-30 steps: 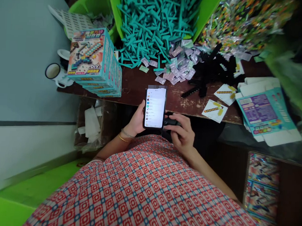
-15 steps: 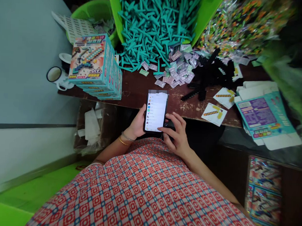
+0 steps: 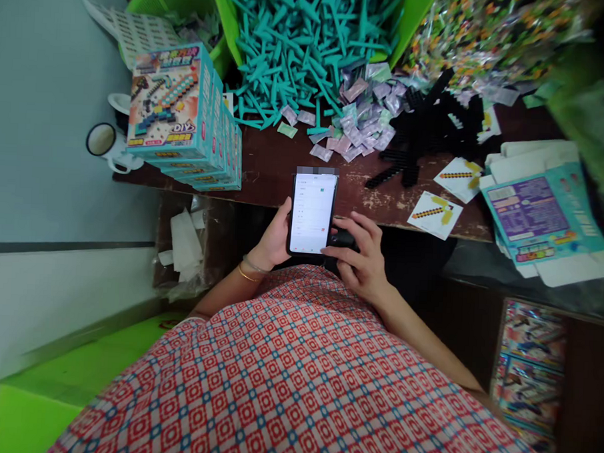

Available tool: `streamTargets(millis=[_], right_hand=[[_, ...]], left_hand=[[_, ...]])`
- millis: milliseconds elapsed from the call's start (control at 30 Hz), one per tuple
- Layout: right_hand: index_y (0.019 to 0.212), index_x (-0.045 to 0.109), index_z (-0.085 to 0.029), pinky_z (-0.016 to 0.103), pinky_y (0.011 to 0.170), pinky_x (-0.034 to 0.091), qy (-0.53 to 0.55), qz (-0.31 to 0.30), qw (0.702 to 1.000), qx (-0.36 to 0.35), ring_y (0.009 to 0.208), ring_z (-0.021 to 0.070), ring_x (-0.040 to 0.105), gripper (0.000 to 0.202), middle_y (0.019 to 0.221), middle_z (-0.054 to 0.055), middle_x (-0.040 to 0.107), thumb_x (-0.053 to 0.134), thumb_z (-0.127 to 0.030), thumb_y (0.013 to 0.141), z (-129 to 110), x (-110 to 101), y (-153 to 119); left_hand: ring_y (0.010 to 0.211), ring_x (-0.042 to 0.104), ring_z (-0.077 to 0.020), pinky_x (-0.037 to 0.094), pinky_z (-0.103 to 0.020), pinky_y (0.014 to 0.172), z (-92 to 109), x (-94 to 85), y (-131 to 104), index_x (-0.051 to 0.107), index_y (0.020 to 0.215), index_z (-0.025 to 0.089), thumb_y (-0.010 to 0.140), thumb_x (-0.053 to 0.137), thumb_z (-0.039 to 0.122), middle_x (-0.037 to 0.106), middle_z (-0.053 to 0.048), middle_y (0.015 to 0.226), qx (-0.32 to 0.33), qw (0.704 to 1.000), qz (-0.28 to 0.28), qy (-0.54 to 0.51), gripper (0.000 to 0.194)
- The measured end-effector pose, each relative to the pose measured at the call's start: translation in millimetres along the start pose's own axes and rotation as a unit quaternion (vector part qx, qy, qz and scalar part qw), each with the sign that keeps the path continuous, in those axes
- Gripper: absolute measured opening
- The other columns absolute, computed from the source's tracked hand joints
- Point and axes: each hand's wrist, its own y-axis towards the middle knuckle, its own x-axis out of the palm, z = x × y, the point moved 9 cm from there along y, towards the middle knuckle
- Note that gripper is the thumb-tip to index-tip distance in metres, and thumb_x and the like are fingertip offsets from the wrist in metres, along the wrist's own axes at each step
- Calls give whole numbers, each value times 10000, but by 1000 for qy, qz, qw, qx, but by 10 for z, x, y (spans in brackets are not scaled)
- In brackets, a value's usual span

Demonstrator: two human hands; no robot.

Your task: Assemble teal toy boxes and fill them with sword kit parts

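A smartphone [image 3: 311, 217] with a lit white screen is held upright over my lap, just in front of the table edge. My left hand [image 3: 275, 237] grips it along its left side, thumb on the edge and the other fingers hidden behind. At its lower right corner is my right hand [image 3: 363, 259], fingers apart and slightly bent, with a fingertip at the bottom of the screen. That hand holds nothing that I can see. Behind its fingers shows a dark object that I cannot make out.
On the brown table [image 3: 269, 165] stand stacked toy boxes [image 3: 164, 103] and an enamel mug [image 3: 103, 141]. Behind lie teal sticks [image 3: 289, 52], small sachets [image 3: 359, 125] and black block pieces [image 3: 421, 131]. Picture cards [image 3: 435, 214] and flattened cartons [image 3: 547, 210] lie right.
The phone's screen has switched from a list with small icons to a plainer page. My right hand has shifted slightly right relative to the phone. The whole view has moved a little.
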Motion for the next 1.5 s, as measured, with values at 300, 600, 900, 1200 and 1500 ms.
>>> streamTargets(millis=[300,600,900,1200,1500], right_hand=[[1224,698,-370,627,1202,422,-41,19,997,59,1488,329,434,417,1582,-16,493,526,-129,930,205,-71,116],[1507,520,-379,656,1226,361,-82,26,990,112,1516,347,388,525,1643,53,397,476,-234,1005,349,-161,304],[1455,579,-366,639,1215,389,-98,61,988,106,1514,333,392,493,1631,55,408,466,-214,999,393,-184,274],[1431,592,-357,651,1205,404,-90,97,984,120,1481,350,445,455,1581,75,455,458,-233,1014,429,-340,212],[1388,627,-349,626,1208,405,-53,89,985,137,1472,318,458,437,1566,70,480,493,-212,995,493,-218,114]], left_hand=[[1174,756,-340,582,-474,1052,-18,4,-18,627,1461,106,1087,278,603,779,-196,1244,-16,1000,-10,23,714],[1175,755,-341,562,-487,1075,-134,-27,-14,614,1479,118,1091,297,586,785,-188,1236,-49,997,-27,55,686],[1115,776,-338,562,-488,1060,-191,-54,10,609,1474,94,1099,229,576,790,-206,1201,-58,995,-37,76,719],[1057,792,-344,607,-456,945,-169,22,-32,586,1499,109,1089,276,592,783,-220,1210,-62,993,-71,69,706],[1046,797,-338,605,-473,982,-178,-50,-4,590,1502,102,1095,270,578,793,-219,1176,-66,996,-30,44,703]])
